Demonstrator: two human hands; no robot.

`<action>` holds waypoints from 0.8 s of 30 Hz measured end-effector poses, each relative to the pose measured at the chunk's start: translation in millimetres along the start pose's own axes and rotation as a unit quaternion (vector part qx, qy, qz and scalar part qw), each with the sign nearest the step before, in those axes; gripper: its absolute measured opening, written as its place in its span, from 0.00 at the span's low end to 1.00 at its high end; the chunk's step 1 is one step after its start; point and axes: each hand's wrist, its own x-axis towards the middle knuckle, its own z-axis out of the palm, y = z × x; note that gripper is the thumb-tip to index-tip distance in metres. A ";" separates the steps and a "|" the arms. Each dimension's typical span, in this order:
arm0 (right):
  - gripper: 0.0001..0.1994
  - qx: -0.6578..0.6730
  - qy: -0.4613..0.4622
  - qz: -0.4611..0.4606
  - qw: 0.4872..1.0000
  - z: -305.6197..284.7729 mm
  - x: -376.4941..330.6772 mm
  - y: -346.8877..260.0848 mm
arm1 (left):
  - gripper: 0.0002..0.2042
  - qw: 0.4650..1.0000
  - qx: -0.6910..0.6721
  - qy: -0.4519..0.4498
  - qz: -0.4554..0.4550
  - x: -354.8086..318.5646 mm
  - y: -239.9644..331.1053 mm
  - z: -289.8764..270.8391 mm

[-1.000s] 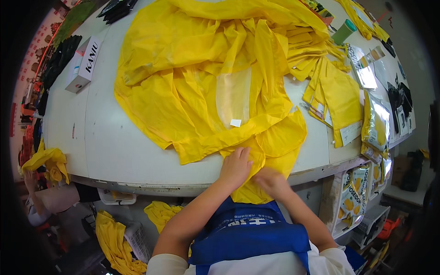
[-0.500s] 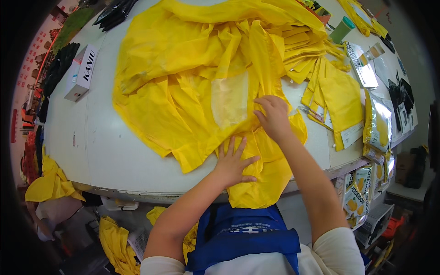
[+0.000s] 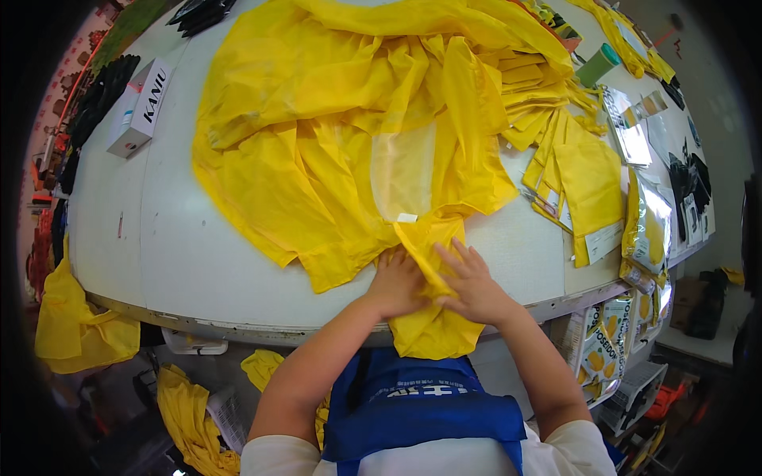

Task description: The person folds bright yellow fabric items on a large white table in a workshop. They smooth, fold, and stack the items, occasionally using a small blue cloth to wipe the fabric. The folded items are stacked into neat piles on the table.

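A large yellow raincoat-like garment (image 3: 262, 182) of thin, shiny cloth lies rumpled across the table in front of me. It has a pale translucent panel (image 3: 403, 170) and a small white tag (image 3: 407, 217). A narrow part of it comes toward me and hangs over the table's front edge. My left hand (image 3: 395, 285) lies flat and open on the left of this part, its fingertips partly covered by a fold. On the right side, my right hand (image 3: 476, 287) rests on the cloth with fingers stretched out, close to my left.
Folded yellow pieces (image 3: 583, 182) are stacked at the right, near a green canister (image 3: 597, 65) and clear-wrapped packets (image 3: 647, 222). A white box (image 3: 140, 109) and black items (image 3: 103, 95) lie at the left. Yellow cloth (image 3: 75, 317) hangs beyond the table's left front edge.
My right hand has come down and toward me, next to my left. The garment's right part is folded over differently, and the white tag now shows. My left hand's fingers are less spread.
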 end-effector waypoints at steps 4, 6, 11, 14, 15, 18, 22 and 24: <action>0.31 -0.082 -0.024 -0.005 0.996 28.0 -1.0 10.1 | 0.29 0.898 -0.389 0.198 -0.051 -9.8 -10.1 -20.6; 0.29 -0.081 -0.019 -0.015 0.996 29.6 -3.0 12.5 | 0.27 0.928 -0.277 0.250 0.020 -11.8 -10.4 -20.4; 0.26 -0.010 -0.086 -0.019 0.996 17.2 -25.1 39.9 | 0.31 0.982 0.115 0.033 0.146 -18.0 -7.6 4.1; 0.30 -0.158 -0.042 0.009 0.986 4.2 -66.0 44.3 | 0.35 0.973 0.186 0.001 0.140 -29.2 3.0 4.8; 0.30 -0.149 -0.058 -0.036 0.987 4.7 -69.4 41.6 | 0.36 0.973 0.191 -0.008 0.132 -29.5 3.6 6.3; 0.24 -0.088 -0.037 -0.201 0.975 3.0 -52.9 27.3 | 0.36 0.972 0.197 -0.021 0.126 -31.0 5.6 7.6; 0.10 0.155 0.060 0.162 0.973 34.2 -10.3 50.7 | 0.29 0.986 0.086 0.014 0.141 -26.5 -19.4 7.0; 0.15 0.094 0.122 0.252 0.955 41.2 11.7 52.5 | 0.24 0.982 0.086 0.128 0.106 -32.9 -15.4 2.0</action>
